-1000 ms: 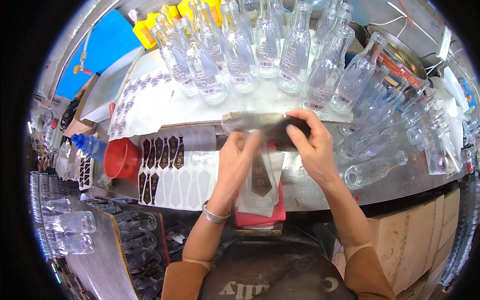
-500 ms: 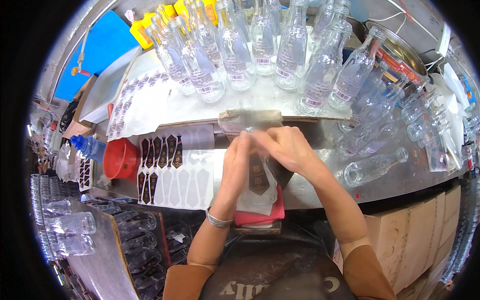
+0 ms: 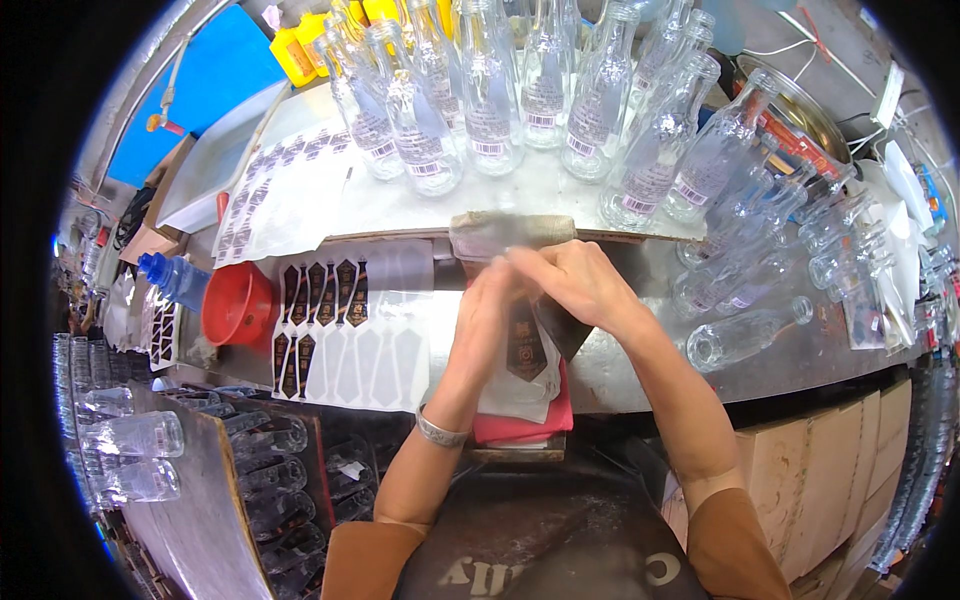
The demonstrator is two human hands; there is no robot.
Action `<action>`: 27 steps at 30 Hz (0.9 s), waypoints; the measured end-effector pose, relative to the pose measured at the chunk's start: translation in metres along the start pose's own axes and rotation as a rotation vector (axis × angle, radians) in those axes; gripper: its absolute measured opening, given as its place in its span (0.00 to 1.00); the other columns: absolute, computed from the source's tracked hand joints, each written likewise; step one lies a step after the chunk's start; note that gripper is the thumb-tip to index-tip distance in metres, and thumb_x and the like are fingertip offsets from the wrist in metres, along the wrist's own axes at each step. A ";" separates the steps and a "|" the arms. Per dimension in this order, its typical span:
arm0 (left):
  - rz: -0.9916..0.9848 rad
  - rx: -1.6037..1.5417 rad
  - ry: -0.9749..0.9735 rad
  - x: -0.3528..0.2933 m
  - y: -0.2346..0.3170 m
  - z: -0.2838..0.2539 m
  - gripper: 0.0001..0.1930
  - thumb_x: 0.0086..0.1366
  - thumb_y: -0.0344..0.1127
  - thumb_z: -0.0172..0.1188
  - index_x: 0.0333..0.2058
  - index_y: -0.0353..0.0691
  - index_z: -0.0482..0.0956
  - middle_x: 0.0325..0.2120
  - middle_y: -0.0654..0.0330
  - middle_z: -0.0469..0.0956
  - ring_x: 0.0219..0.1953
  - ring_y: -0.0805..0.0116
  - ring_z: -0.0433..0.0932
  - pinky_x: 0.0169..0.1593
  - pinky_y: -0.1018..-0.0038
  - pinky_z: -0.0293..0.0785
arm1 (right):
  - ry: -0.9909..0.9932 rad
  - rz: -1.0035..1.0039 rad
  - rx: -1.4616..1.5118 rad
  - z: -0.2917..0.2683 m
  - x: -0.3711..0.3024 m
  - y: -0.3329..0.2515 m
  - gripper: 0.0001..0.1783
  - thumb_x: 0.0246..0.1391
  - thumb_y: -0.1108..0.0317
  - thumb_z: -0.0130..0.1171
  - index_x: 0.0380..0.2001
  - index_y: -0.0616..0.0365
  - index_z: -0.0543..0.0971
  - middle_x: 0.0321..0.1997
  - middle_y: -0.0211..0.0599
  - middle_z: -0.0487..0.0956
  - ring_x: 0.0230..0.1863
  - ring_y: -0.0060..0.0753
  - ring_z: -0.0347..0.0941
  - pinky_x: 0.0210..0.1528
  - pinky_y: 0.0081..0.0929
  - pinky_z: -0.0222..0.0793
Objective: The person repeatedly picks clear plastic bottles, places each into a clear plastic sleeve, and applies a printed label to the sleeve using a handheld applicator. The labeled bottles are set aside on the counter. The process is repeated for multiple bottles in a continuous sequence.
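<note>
A clear glass bottle (image 3: 537, 395) lies in front of me, its base toward my body, with a dark tie-shaped label (image 3: 524, 345) on its upper side. My left hand (image 3: 482, 312) is closed along the left side of its neck, and the fingertips are blurred. From the right, my right hand (image 3: 582, 285) bends over the neck, its fingers pressed against the narrow upper end of the label. Both hands hide most of the neck. A rolled pale cloth (image 3: 512, 232) lies just beyond the fingertips. Red cloth (image 3: 550, 420) shows under the bottle's base.
Left of my hands lies a sheet of dark labels (image 3: 345, 300), partly peeled, beside a red bowl (image 3: 240, 303). Several labelled bottles (image 3: 490, 120) stand on the raised white shelf (image 3: 420, 212). More lie at the right, including a single bottle (image 3: 750, 335). Cardboard boxes (image 3: 815, 470) stand lower right.
My hands stay at the bottle's neck; the fingers shift slightly, and my left hand lies more flatly along it. The whole view has moved a little.
</note>
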State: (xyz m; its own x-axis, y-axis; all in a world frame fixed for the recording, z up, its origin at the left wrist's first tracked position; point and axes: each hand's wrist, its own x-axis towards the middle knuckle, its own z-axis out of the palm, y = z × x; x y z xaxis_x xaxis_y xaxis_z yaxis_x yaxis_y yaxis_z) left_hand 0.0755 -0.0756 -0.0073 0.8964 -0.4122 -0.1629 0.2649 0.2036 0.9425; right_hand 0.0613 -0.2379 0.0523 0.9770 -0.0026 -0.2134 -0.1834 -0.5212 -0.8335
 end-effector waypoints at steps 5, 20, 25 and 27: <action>-0.124 -0.027 0.105 -0.017 0.017 -0.007 0.36 0.77 0.60 0.38 0.63 0.28 0.65 0.58 0.47 0.74 0.61 0.62 0.73 0.63 0.67 0.69 | 0.067 -0.079 0.526 -0.009 -0.019 0.030 0.26 0.67 0.50 0.54 0.39 0.67 0.83 0.42 0.35 0.83 0.44 0.22 0.75 0.50 0.23 0.70; 0.056 0.142 0.175 -0.061 0.022 -0.027 0.33 0.77 0.55 0.43 0.64 0.29 0.65 0.59 0.47 0.73 0.60 0.58 0.75 0.59 0.65 0.72 | 0.411 -0.833 -0.368 -0.009 -0.010 -0.041 0.14 0.47 0.80 0.61 0.40 0.59 0.80 0.38 0.45 0.80 0.41 0.48 0.76 0.45 0.39 0.73; 0.061 0.158 0.206 -0.069 0.017 -0.043 0.32 0.77 0.54 0.44 0.64 0.28 0.65 0.59 0.45 0.73 0.61 0.57 0.74 0.60 0.64 0.72 | 0.038 -0.902 -0.419 0.028 -0.082 -0.021 0.13 0.46 0.76 0.62 0.38 0.56 0.79 0.37 0.40 0.79 0.39 0.46 0.76 0.42 0.41 0.74; 0.071 0.173 0.217 -0.071 0.015 -0.044 0.32 0.77 0.54 0.45 0.64 0.28 0.65 0.59 0.45 0.72 0.61 0.56 0.74 0.61 0.64 0.72 | -0.067 -0.826 -0.316 0.027 -0.087 -0.026 0.08 0.47 0.75 0.60 0.34 0.57 0.77 0.35 0.43 0.79 0.38 0.48 0.75 0.42 0.42 0.74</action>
State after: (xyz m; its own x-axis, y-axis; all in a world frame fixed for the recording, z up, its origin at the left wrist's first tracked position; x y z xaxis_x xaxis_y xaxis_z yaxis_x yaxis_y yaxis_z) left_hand 0.0312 -0.0045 0.0059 0.9707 -0.1987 -0.1353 0.1504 0.0631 0.9866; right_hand -0.0213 -0.2011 0.0790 0.7734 0.5242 0.3564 0.6264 -0.5457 -0.5566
